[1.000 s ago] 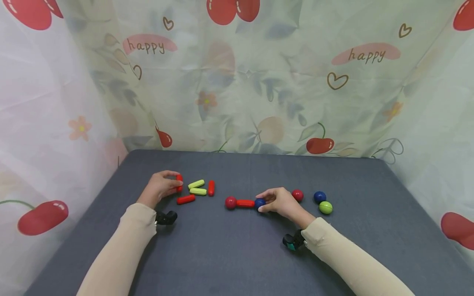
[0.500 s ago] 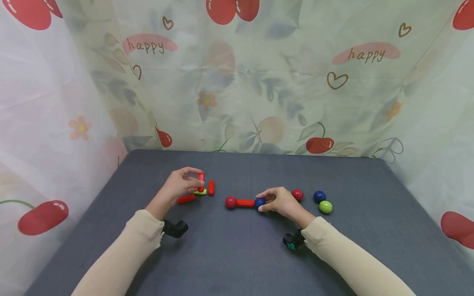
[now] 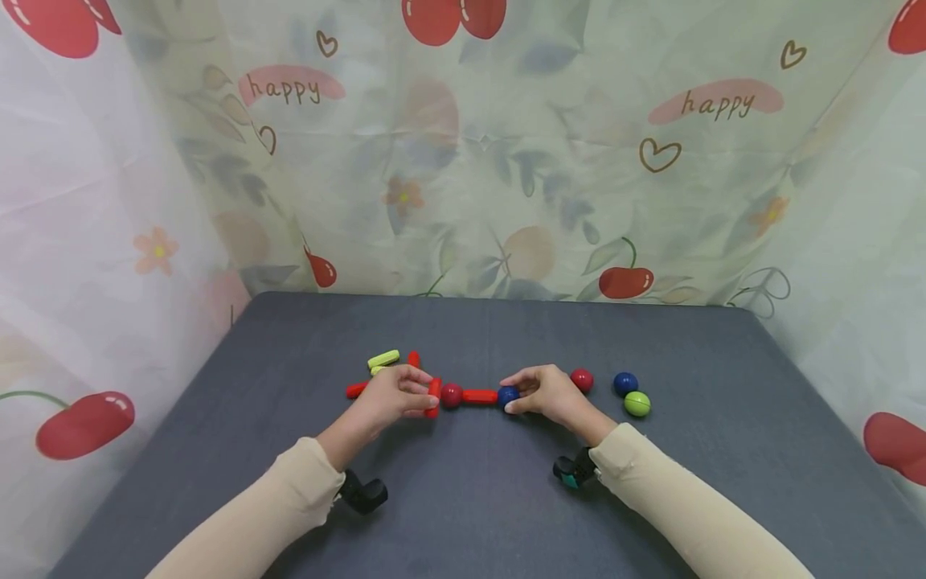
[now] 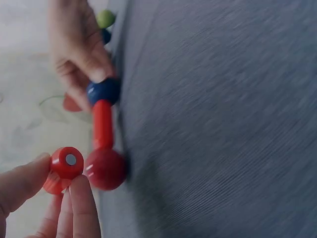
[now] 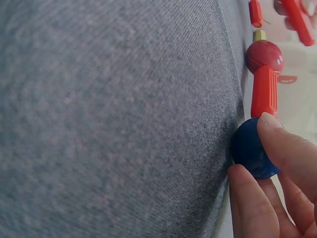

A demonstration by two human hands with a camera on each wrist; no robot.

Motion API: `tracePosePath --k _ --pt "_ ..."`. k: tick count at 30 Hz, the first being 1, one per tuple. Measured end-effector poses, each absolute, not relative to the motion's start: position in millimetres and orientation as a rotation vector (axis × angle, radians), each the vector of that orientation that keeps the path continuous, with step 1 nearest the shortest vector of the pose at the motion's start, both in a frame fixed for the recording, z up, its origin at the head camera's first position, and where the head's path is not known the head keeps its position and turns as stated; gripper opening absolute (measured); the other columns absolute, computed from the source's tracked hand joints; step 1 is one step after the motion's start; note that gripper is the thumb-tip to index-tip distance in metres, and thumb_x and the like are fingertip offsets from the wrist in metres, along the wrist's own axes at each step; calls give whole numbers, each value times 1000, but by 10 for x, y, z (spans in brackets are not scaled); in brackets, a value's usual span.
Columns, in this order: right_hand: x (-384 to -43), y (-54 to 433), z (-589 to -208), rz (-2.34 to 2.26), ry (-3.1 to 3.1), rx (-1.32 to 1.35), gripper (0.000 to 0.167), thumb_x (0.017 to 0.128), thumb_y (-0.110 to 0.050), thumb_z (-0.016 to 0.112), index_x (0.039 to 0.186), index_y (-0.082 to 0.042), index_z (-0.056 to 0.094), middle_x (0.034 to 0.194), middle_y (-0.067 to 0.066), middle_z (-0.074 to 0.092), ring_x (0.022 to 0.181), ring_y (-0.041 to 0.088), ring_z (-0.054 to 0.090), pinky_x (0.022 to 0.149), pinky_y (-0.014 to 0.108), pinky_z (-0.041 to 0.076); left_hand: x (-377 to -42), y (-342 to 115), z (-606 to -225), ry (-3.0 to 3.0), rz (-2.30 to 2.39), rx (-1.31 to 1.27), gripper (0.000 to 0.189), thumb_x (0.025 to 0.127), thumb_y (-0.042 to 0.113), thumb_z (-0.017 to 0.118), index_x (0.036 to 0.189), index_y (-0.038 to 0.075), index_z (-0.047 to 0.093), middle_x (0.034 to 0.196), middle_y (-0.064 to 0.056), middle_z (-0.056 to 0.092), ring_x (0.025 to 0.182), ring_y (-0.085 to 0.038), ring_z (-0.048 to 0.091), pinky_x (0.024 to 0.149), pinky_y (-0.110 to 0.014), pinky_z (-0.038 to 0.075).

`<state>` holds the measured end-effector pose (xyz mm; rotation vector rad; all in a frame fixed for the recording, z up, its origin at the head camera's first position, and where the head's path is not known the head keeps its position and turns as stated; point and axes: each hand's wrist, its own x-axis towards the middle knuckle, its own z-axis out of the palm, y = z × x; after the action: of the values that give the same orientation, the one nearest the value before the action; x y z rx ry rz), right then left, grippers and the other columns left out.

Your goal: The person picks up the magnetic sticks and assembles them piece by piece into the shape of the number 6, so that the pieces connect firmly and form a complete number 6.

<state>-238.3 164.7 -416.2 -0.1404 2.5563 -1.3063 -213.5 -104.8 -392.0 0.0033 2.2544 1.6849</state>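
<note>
My left hand [image 3: 391, 398] pinches a red magnetic rod [image 3: 433, 397] between thumb and fingers, just left of a red ball [image 3: 452, 395]. A pale round disc shows on the rod's end [image 4: 71, 159] in the left wrist view. That ball joins a second red rod [image 3: 480, 396], which runs right to a blue ball [image 3: 508, 395]; the three lie in a line on the table. With thumb and fingertips my right hand [image 3: 546, 394] pinches the blue ball [image 5: 252, 148]. Whether the held rod touches the red ball is hard to tell.
Behind my left hand lie yellow-green rods [image 3: 383, 359] and more red rods [image 3: 414, 359], partly hidden. Right of my right hand are a loose red ball [image 3: 582, 379], a blue ball [image 3: 625, 383] and a green ball [image 3: 637, 404]. The grey table [image 3: 477, 498] meets a patterned curtain.
My left hand has carried the red rod from the loose rods rightward and nearer, up beside the red ball. My right hand has stayed on the blue ball.
</note>
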Motion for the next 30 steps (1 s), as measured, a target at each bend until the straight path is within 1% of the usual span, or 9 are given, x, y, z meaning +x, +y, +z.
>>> tracePosePath --k 8,13,24,30 --pt "-2382 1647 -4174 -1309 2552 -152 33 75 -10 83 107 -12 75 102 5 72 85 13 64 78 30 56 -2041 -945 -4090 2237 1653 -118 32 82 1 74 110 -1 61 91 -11 72 74 -14 67 76 -33 57" --pt "-2382 1651 -4164 -1301 2555 -142 33 75 -10 83 107 -12 75 102 5 71 85 14 63 79 31 56 -2024 -903 -4135 2248 1600 -148 31 80 2 76 107 -1 62 86 -8 71 70 -13 66 74 -32 57" --pt "-2386 1647 -4158 -1304 2550 -148 33 76 -10 83 108 -12 74 103 5 71 86 14 63 80 31 56 -2053 -846 -4163 2265 1580 -165 30 79 2 77 106 -1 63 86 -9 71 68 -13 66 69 -31 58" --pt "-2386 1647 -4147 -1294 2558 -158 33 75 -10 83 108 -12 74 103 5 72 87 14 64 81 32 56 -2051 -809 -4145 2253 1591 -179 30 79 1 77 105 -2 63 89 -10 68 66 -11 65 68 -30 58"
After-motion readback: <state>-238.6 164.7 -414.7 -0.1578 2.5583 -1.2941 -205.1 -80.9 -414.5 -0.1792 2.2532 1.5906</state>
